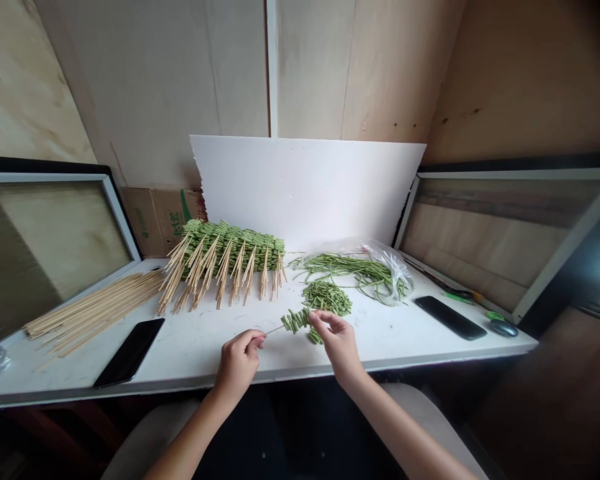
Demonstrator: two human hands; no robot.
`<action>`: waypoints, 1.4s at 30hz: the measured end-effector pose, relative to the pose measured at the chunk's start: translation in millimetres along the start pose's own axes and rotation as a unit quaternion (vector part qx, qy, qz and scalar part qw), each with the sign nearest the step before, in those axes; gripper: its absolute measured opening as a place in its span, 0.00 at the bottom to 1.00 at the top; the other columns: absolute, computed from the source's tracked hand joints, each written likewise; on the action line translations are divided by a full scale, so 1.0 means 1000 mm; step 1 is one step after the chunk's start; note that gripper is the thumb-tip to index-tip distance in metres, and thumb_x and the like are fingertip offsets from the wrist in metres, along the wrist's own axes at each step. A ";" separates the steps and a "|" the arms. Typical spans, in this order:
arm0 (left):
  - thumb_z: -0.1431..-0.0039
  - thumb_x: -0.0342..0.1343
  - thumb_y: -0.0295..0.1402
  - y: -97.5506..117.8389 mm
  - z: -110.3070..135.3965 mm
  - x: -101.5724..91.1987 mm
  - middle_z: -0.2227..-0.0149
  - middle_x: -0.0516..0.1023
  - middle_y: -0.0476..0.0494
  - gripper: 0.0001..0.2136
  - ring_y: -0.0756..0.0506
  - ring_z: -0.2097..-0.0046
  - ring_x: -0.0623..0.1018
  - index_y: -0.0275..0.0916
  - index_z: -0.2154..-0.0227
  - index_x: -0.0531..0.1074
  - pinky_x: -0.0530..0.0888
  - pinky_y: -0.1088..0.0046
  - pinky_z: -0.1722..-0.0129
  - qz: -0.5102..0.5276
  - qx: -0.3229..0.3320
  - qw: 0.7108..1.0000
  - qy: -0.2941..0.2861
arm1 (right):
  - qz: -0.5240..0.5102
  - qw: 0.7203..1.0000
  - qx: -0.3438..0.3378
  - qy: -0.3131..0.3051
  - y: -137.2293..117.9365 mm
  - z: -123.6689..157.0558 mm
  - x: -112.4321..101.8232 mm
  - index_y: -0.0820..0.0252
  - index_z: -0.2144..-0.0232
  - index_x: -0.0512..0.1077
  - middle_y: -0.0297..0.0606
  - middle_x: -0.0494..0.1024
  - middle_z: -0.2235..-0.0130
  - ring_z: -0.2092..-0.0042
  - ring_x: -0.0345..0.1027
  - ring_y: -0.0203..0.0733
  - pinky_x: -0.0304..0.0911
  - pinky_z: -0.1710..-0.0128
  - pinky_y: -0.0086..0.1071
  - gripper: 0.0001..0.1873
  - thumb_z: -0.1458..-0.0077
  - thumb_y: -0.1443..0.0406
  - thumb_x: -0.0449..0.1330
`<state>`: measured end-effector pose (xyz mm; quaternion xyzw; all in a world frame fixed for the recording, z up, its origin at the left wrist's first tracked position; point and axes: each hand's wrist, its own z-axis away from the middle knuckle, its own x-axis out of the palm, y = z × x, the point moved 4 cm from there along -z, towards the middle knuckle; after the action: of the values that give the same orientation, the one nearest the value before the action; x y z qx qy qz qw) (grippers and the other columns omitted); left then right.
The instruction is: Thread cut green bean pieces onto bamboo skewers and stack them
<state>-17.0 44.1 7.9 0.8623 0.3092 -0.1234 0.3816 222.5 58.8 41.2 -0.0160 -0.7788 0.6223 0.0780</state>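
Observation:
My left hand (239, 360) is closed round the lower end of a thin skewer (275, 331), held over the table's front part. Several short pieces of green long bean (295, 321) sit crosswise in a row along it. At the skewer's far end my right hand (341, 341) pinches a piece of green bean between thumb and fingers; the tip is hidden there. A few loose pieces (315, 337) lie just below that hand. Behind it is a heap of cut bean pieces (327, 297). Further back, loaded bean skewers (235, 243) are stacked, their bare sticks pointing forward.
Bare skewers (100, 305) lie spread on the left, beside a black phone (130, 353). Whole long beans (347, 268) poke from a clear plastic bag (403, 270). To the right lie another dark phone (450, 317) and a mouse (504, 327). A white board (305, 190) stands behind.

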 end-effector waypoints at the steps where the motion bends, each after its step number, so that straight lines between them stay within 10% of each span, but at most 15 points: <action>1: 0.34 0.50 0.29 -0.001 -0.001 -0.001 0.74 0.80 0.48 0.12 0.48 0.73 0.78 0.39 0.68 0.78 0.73 0.75 0.67 -0.005 -0.008 1.000 -0.002 | 0.024 1.000 -0.010 -0.012 -0.002 -0.005 -0.003 0.59 0.64 0.81 0.43 0.83 0.57 0.59 0.74 0.48 0.67 0.62 0.36 0.23 0.45 0.45 0.66; 13: 0.32 0.49 0.34 -0.023 -0.002 0.002 0.74 0.79 0.49 0.13 0.48 0.73 0.77 0.40 0.68 0.78 0.71 0.74 0.68 -0.026 -0.076 0.996 -0.029 | 0.505 0.841 -0.133 -0.140 0.023 -0.040 -0.041 0.54 0.67 0.84 0.44 0.82 0.64 0.56 0.70 0.55 0.62 0.53 0.43 0.09 0.43 0.60 0.65; 23: 0.32 0.49 0.35 -0.021 -0.001 0.006 0.75 0.78 0.49 0.13 0.48 0.74 0.76 0.40 0.68 0.77 0.70 0.75 0.68 -0.026 -0.070 0.997 -0.036 | 0.371 0.917 -0.140 -0.050 0.028 -0.043 -0.040 0.54 0.62 0.83 0.40 0.85 0.62 0.56 0.75 0.53 0.67 0.53 0.43 0.09 0.44 0.60 0.66; 29: 0.32 0.48 0.34 -0.016 0.000 0.007 0.76 0.76 0.50 0.13 0.48 0.73 0.76 0.40 0.68 0.76 0.70 0.75 0.67 -0.015 -0.072 0.996 -0.050 | 0.107 0.993 0.016 -0.036 0.024 -0.051 -0.048 0.57 0.61 0.83 0.44 0.85 0.57 0.52 0.77 0.54 0.70 0.58 0.40 0.22 0.48 0.47 0.68; 35: 0.32 0.48 0.33 -0.010 0.001 0.007 0.77 0.73 0.50 0.13 0.49 0.75 0.74 0.40 0.68 0.77 0.70 0.75 0.69 -0.005 -0.060 0.997 -0.056 | -0.148 0.983 0.094 -0.057 0.026 -0.050 -0.041 0.56 0.61 0.82 0.44 0.84 0.55 0.45 0.75 0.52 0.71 0.52 0.36 0.19 0.50 0.50 0.72; 42: 0.34 0.49 0.32 -0.007 0.003 0.009 0.77 0.74 0.49 0.13 0.48 0.75 0.74 0.39 0.69 0.78 0.70 0.74 0.69 -0.011 -0.046 0.998 -0.047 | -0.188 0.974 0.110 -0.065 0.023 -0.046 -0.038 0.58 0.62 0.82 0.45 0.85 0.57 0.49 0.79 0.50 0.72 0.51 0.35 0.19 0.51 0.53 0.74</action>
<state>-13.9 49.7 -2.1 0.8334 0.3058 -0.1539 0.4340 264.5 104.3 24.7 0.1804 -0.6982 0.6777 0.1439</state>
